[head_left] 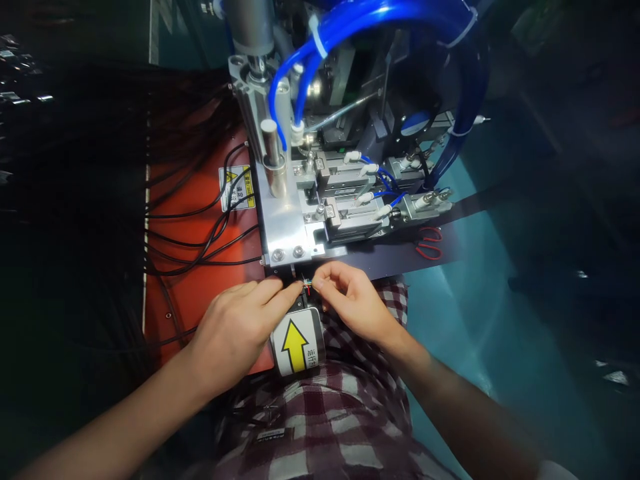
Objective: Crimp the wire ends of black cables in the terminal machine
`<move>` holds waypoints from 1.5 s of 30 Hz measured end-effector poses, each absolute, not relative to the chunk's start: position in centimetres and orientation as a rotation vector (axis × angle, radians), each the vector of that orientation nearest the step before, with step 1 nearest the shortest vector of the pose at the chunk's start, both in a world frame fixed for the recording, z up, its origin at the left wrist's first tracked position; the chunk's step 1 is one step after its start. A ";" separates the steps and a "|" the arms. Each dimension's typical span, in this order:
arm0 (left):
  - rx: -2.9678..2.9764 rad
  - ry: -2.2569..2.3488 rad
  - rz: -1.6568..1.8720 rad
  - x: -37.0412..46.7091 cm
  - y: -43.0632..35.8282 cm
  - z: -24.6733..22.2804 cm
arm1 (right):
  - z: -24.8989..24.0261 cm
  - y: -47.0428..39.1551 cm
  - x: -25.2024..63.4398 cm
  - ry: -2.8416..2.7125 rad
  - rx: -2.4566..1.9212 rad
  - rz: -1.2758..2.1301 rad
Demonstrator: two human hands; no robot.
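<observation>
Several thin coloured wires (309, 283) lie between my two hands at the front edge of the metal machine (290, 233). My right hand (353, 300) is closed, pinching the right end of these wires between thumb and index finger. From the left, my left hand (240, 327) reaches in with its fingers close together. Its index fingertip is at the left end of the wires, beside a small black block (300, 301). The left thumb is hidden, and whatever it presses against cannot be made out. Just below sits a rounded part with a yellow arrow label (296, 343).
Blue air hoses (390, 13) arch over pneumatic cylinders (355, 217). Black cables (210, 257) cross an orange surface (200, 293) with a warning label (237, 188). Red-handled scissors (430, 243) lie on the dark plate at right. Plaid fabric (340, 420) covers my lap.
</observation>
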State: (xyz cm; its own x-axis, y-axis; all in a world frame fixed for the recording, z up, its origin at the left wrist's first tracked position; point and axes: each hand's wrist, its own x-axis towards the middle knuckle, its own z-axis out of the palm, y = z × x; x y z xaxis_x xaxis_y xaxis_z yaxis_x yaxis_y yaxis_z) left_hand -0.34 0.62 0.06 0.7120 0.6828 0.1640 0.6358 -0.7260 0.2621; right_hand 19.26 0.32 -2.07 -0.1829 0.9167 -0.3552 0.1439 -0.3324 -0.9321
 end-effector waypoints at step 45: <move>2.834 1.013 0.369 -0.5 1.1 -0.2 | -2.0 -0.2 19.0 -1.357 -1.493 1.473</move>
State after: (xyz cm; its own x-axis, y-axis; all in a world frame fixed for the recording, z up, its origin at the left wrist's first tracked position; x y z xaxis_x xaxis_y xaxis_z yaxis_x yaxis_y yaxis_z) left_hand -0.48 1.08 -0.24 0.7481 0.6358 0.1902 0.6093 -0.7716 0.1828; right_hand 19.02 -0.16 -1.99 -0.1572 0.9381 -0.3088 0.2306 -0.2691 -0.9351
